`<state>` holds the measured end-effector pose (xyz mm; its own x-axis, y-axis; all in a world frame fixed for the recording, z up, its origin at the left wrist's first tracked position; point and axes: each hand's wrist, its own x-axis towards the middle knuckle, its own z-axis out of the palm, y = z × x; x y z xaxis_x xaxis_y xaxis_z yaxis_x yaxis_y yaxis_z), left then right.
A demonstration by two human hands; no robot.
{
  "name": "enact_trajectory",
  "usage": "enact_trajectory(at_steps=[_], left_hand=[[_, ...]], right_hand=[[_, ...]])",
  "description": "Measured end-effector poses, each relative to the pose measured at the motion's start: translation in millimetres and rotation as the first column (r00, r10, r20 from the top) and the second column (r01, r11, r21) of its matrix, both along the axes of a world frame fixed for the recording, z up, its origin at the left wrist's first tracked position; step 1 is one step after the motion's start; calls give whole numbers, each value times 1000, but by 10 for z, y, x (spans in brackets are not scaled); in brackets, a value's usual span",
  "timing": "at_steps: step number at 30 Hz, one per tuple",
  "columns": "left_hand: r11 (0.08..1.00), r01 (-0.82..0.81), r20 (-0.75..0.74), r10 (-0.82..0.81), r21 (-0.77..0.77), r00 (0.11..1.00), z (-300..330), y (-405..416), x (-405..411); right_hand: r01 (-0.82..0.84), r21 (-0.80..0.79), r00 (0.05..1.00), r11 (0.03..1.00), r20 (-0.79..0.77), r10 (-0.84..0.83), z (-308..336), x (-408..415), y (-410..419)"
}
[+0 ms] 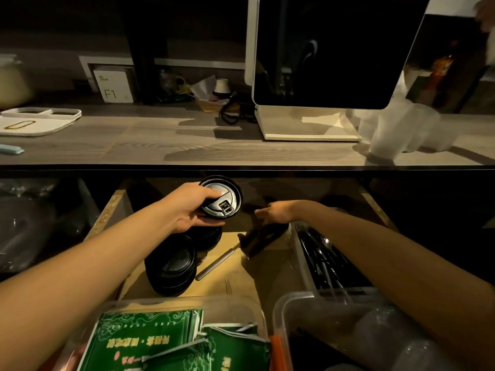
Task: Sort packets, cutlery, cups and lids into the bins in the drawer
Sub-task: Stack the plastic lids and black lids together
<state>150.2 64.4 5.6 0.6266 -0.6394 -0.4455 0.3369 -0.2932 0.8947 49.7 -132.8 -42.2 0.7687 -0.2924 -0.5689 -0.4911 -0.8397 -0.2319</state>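
My left hand grips a short stack of black cup lids above the open drawer. Below it, more black lids stand in stacks on the drawer floor. My right hand reaches into the drawer's dark middle, its fingers touching a dark brown packet; whether it holds the packet is unclear. A clear bin of black cutlery sits to the right. Green packets fill a clear bin in front. A clear bin with plastic cups stands at the front right.
A grey pen-like stick lies on the drawer floor between the lids and the packet. On the counter above stand a white-framed screen, stacked clear cups, a white tray and a tangle of black cable.
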Motion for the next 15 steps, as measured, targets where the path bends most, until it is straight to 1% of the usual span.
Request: enact_trajectory(at_steps=[2, 4, 6, 8, 10, 11, 13, 15], left_hand=[[1000, 8, 3, -8, 2, 1000, 15, 47, -17], [1000, 9, 1, -9, 3, 1000, 16, 82, -32], [1000, 7, -5, -7, -3, 1000, 17, 108, -48], [1000, 7, -15, -8, -12, 1000, 20, 131, -63], [1000, 11, -17, -11, -18, 1000, 21, 152, -74], [1000, 11, -16, -11, -20, 1000, 20, 160, -75], [999, 11, -17, -11, -30, 1000, 14, 173, -74], [999, 12, -16, -12, -37, 1000, 11, 184, -64]], right_hand=[[-108, -31, 994, 994, -32, 107, -37, 2, 75], [-161, -45, 987, 986, -34, 159, -52, 12, 109], [-215, -62, 974, 975, -90, 209, -62, -6, 105], [-216, -90, 974, 972, -86, 209, -94, -51, 68], [-199, -159, 980, 967, -12, 200, -154, -99, 57], [-218, -195, 976, 956, -19, 219, -182, -99, 58], [-301, -256, 953, 919, -108, 282, -262, -57, 62], [-320, -285, 947, 903, -120, 298, -320, -16, 65]])
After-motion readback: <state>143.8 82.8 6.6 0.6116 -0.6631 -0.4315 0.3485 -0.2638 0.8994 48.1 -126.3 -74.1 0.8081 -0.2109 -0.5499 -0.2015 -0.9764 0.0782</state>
